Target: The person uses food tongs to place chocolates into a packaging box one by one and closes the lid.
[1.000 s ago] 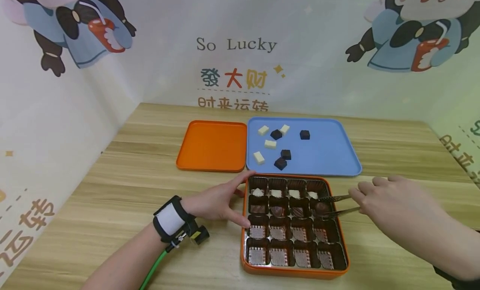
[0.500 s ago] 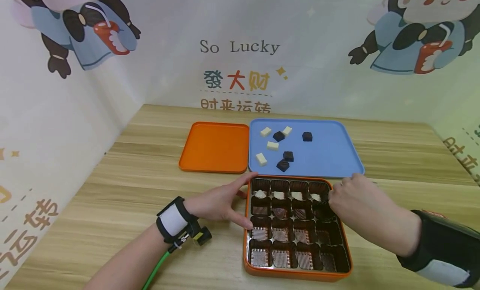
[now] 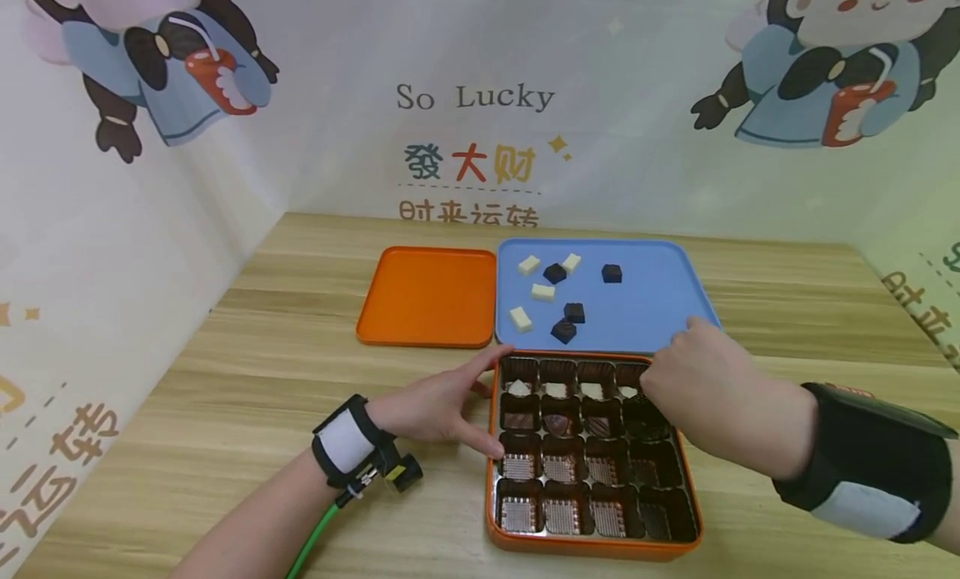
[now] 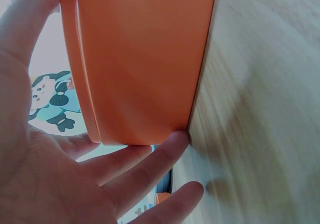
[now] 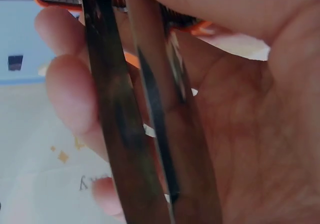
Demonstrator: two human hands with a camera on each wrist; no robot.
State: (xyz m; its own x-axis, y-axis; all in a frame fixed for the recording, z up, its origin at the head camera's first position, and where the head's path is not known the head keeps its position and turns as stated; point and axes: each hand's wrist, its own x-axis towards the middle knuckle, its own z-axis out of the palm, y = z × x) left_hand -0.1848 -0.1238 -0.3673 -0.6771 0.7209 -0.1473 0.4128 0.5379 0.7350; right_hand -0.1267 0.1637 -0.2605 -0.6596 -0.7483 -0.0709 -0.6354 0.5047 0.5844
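Note:
An orange box (image 3: 592, 547) with a brown compartment insert sits before me. White chocolates (image 3: 555, 390) lie in its far row and dark ones (image 3: 557, 425) in the second row. My left hand (image 3: 442, 400) spreads along the box's left side, thumb at the rim; in the left wrist view its extended fingers touch the box corner. My right hand (image 3: 705, 391) hovers over the far right corner. It grips metal tongs (image 5: 120, 99), whose two arms show in the right wrist view, while the head view hides them behind the hand. Their tips are out of sight.
Behind the box lies a blue tray (image 3: 652, 304) with several white chocolates (image 3: 543, 292) and dark chocolates (image 3: 612, 273) scattered on it. An orange tray (image 3: 427, 296) adjoins its left side. A printed backdrop (image 3: 630, 179) closes off the table's far edge.
My right hand has swung in from the right over the box's right edge, then slightly farther left and away. The tongs, earlier visible at the second row, are now hidden. My left hand stays put.

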